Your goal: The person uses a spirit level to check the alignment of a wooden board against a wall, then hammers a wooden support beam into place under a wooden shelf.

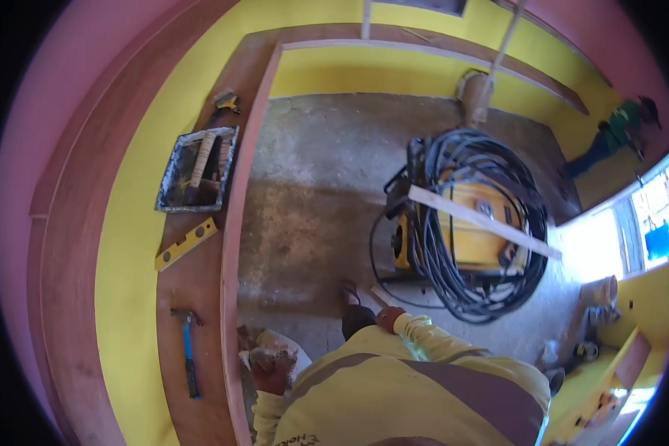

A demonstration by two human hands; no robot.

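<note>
Wall: bright yellow. Ledge: reddish-brown. Floor: grey, mottled with tan patches. Tray: dark, with its rim spattered greyish-white; the handle in it is beige, crossed by darker bands. Spirit level: yellow, with dark round spots. Hammer: blue shaft, black grip, dark head. Machine: yellow body under black cable. Board: pale, whitish. Wooden strip: light tan. Wearer's shirt: pale cream, with broad greyish-purple panels. Co-worker's top: green; trousers: dark blue.
</note>
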